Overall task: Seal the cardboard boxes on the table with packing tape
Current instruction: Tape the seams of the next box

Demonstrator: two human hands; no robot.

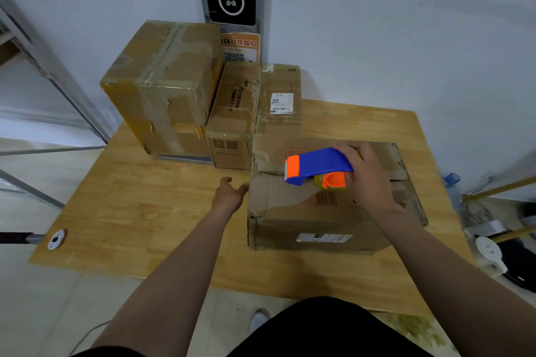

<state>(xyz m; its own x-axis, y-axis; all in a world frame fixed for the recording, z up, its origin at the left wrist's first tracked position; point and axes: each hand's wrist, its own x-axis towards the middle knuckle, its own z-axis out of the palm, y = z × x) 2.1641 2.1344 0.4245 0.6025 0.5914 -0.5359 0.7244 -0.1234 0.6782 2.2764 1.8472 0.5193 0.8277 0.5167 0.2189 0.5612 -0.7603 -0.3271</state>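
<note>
The right hand point(367, 180) grips the tape dispenser point(319, 164), apparently taping the near box point(290, 211). The loose, empty left hand point(229, 193) should brace it.

The desk point(139, 211) is pale, smooth, grained wood. The boxes point(327, 211) are matt, scuffed cardboard with glossy tape strips. The tape dispenser point(319, 164) is shiny blue and orange plastic.

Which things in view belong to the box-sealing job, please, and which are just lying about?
Job: tape dispenser in the right hand; near box under it; tall box, middle box and labelled box behind.
Lying about: white disc at the left edge of the table; plastic bottle beyond its right edge.
</note>
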